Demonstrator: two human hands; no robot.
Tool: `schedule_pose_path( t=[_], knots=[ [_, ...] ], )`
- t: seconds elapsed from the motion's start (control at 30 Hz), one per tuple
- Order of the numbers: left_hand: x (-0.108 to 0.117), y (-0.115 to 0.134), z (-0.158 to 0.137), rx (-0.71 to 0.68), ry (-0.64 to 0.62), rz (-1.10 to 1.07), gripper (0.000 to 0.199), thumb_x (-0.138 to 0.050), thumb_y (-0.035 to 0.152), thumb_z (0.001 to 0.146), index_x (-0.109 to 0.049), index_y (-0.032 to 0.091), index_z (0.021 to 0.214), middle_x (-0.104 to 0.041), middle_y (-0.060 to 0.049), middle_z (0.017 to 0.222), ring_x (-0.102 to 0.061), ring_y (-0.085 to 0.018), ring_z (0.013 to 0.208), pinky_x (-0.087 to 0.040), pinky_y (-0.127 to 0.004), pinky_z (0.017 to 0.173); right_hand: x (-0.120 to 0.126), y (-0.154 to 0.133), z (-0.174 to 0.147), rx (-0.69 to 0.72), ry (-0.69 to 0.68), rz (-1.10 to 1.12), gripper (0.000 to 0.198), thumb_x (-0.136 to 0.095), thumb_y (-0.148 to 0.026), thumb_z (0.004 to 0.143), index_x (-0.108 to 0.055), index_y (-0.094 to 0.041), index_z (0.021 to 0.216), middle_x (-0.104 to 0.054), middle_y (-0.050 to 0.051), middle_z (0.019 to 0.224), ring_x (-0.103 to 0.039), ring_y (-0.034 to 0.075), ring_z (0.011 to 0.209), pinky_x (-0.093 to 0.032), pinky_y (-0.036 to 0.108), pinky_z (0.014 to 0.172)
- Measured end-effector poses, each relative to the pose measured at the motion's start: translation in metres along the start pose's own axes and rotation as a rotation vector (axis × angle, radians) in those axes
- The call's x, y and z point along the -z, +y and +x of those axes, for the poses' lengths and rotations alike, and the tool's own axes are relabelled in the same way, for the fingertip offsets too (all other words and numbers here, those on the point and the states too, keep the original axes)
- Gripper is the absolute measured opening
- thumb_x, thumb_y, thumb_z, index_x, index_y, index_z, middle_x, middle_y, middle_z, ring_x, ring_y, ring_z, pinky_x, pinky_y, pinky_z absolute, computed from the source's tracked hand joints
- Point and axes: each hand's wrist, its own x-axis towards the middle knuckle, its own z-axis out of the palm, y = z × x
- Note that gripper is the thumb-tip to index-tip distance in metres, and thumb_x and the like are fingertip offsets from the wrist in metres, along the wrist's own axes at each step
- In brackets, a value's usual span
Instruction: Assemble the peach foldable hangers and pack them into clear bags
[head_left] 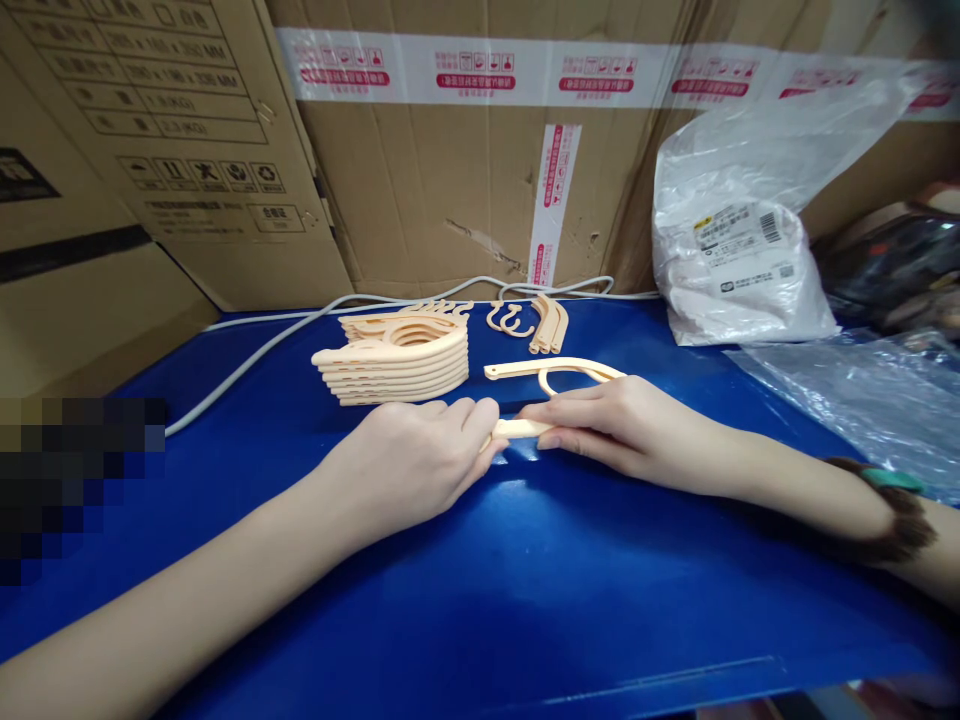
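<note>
Left forearm (pixel 217 575) up front, left hand (pixel 416 455) and right hand (pixel 622 425) pinching a cream hanger piece (pixel 520 429) lying crosswise between 'em.

A smooth cream bar (pixel 520 429) is held roughly level between the left hand (pixel 420 455) and the right hand (pixel 626 425), its ends covered. Just behind it a slim cream strip (pixel 525 368), a small hole near its left end, bends down rightward behind the right hand; whether the two join is hidden
</note>
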Motion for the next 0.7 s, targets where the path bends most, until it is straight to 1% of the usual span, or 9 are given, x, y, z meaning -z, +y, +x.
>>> schedule_pose_path(
  t=[0.2, 0.3, 0.37, 0.47, 0.53, 0.63, 0.7],
  knots=[
    [0.000, -0.001, 0.000, -0.005, -0.003, -0.111, 0.036, -0.030, 0.030, 0.102, -0.049, 0.018, 0.073, -0.052, 0.001, 0.055, -0.054, -0.016, 0.045, -0.024, -0.028, 0.043, -0.003, 0.004, -0.002, 0.019, -0.015, -0.064, 0.032, -0.044, -0.027, 0.101, -0.062, -0.019, 0.126, -0.072, 0.007, 0.113, -0.068, 0.017, 0.093, -0.050, 0.027, 0.078],
    [0.001, -0.002, 0.000, -0.024, -0.016, -0.193, 0.036, -0.031, 0.032, 0.102, -0.048, 0.018, 0.072, -0.053, 0.001, 0.057, -0.056, -0.015, 0.047, -0.025, -0.028, 0.043, -0.004, 0.004, -0.003, 0.061, -0.018, -0.128, 0.031, -0.045, -0.026, 0.100, -0.063, -0.019, 0.124, -0.072, 0.006, 0.108, -0.067, 0.016, 0.088, -0.048, 0.027, 0.075],
    [0.001, -0.001, 0.000, -0.028, -0.015, -0.232, 0.036, -0.032, 0.030, 0.102, -0.047, 0.018, 0.071, -0.052, 0.002, 0.056, -0.056, -0.014, 0.046, -0.025, -0.028, 0.043, -0.004, 0.004, -0.003, 0.093, -0.001, -0.170, 0.028, -0.047, -0.027, 0.099, -0.065, -0.018, 0.119, -0.073, 0.006, 0.099, -0.066, 0.016, 0.083, -0.046, 0.028, 0.073],
    [0.003, 0.000, 0.000, -0.014, -0.004, -0.262, 0.035, -0.033, 0.028, 0.101, -0.046, 0.019, 0.071, -0.049, 0.004, 0.054, -0.054, -0.013, 0.044, -0.024, -0.028, 0.042, -0.001, 0.002, -0.003, 0.120, 0.068, -0.192, 0.028, -0.050, -0.035, 0.098, -0.068, -0.016, 0.109, -0.070, 0.004, 0.084, -0.063, 0.015, 0.074, -0.043, 0.028, 0.069],
    [0.003, 0.001, 0.001, -0.001, -0.006, -0.274, 0.034, -0.033, 0.028, 0.101, -0.046, 0.019, 0.071, -0.048, 0.005, 0.053, -0.054, -0.013, 0.043, -0.023, -0.028, 0.042, 0.002, 0.002, -0.003, 0.126, 0.126, -0.179, 0.030, -0.048, -0.037, 0.099, -0.069, -0.015, 0.100, -0.068, 0.004, 0.080, -0.059, 0.015, 0.070, -0.042, 0.028, 0.067],
    [0.003, 0.001, 0.001, 0.018, -0.016, -0.297, 0.033, -0.034, 0.028, 0.101, -0.047, 0.018, 0.072, -0.048, 0.005, 0.053, -0.055, -0.013, 0.043, -0.022, -0.028, 0.041, 0.009, 0.004, -0.003, 0.107, 0.215, -0.191, 0.033, -0.042, -0.032, 0.101, -0.067, -0.015, 0.086, -0.065, 0.006, 0.080, -0.057, 0.016, 0.074, -0.043, 0.030, 0.072],
    [0.003, 0.000, 0.001, 0.028, -0.028, -0.302, 0.032, -0.036, 0.027, 0.101, -0.047, 0.018, 0.072, -0.050, 0.005, 0.053, -0.056, -0.013, 0.043, -0.021, -0.028, 0.041, 0.013, 0.008, -0.003, 0.074, 0.272, -0.230, 0.033, -0.043, -0.031, 0.100, -0.067, -0.017, 0.082, -0.065, 0.008, 0.086, -0.057, 0.018, 0.082, -0.044, 0.031, 0.076]
  ],
)
